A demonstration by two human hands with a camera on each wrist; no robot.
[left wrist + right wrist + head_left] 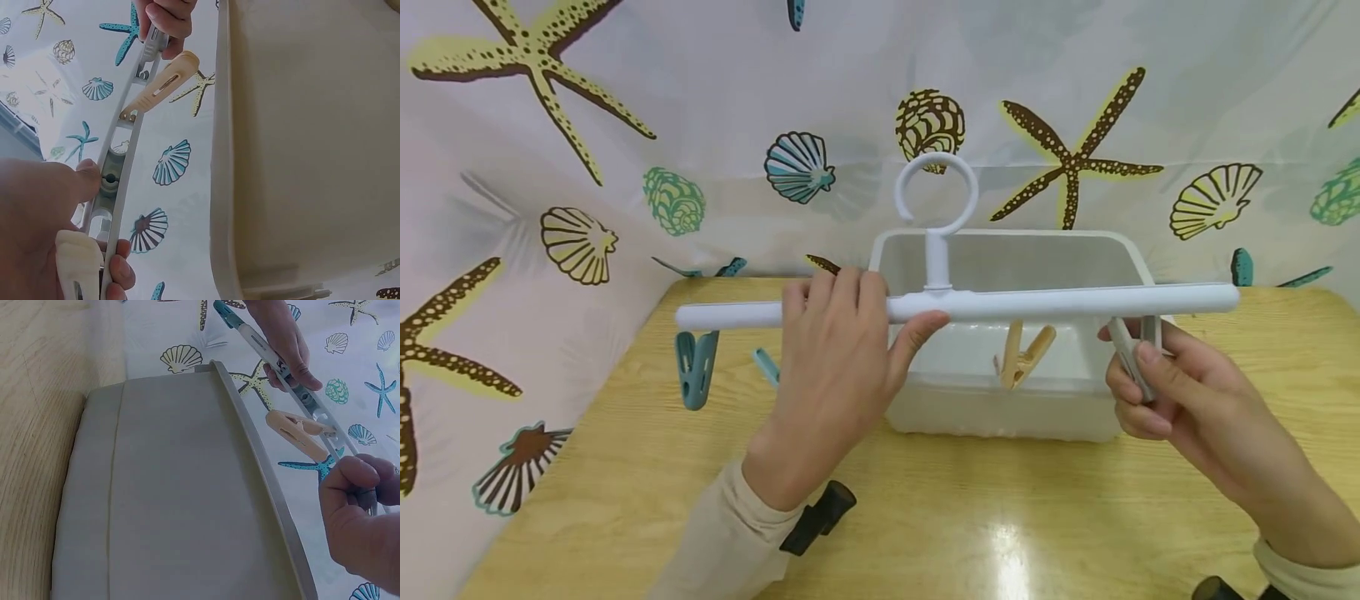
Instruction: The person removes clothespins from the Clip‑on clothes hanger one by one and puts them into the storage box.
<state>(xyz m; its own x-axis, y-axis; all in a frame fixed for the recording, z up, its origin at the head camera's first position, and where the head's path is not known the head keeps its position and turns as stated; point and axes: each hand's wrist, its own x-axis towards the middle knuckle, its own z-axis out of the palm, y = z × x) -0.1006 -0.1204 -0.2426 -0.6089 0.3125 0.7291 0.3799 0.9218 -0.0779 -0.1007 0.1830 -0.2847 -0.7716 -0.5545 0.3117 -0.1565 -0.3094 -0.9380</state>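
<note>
A white hanger (pixel 1060 301) with a round open hook is held level above a bin. My left hand (pixel 835 367) grips its bar left of the hook, thumb along the near side. At the bar's right end, my right hand (pixel 1202 400) pinches a grey clothespin (pixel 1129 360) whose top meets the bar. A tan clothespin (pixel 1019 360) hangs from the bar between the hands. Toward the left end hangs a teal clothespin (pixel 696 371). Another blue clothespin (pixel 766 367) is partly hidden by my left hand. A pale clip (pixel 78 262) shows beside the left fingers in the left wrist view.
Behind and below the hanger, a white plastic bin (pixel 1000 408) stands on a wooden table (pixel 925 525). Its inside is only partly visible. A cloth backdrop (pixel 850 75) printed with shells and starfish hangs behind the table and along the left.
</note>
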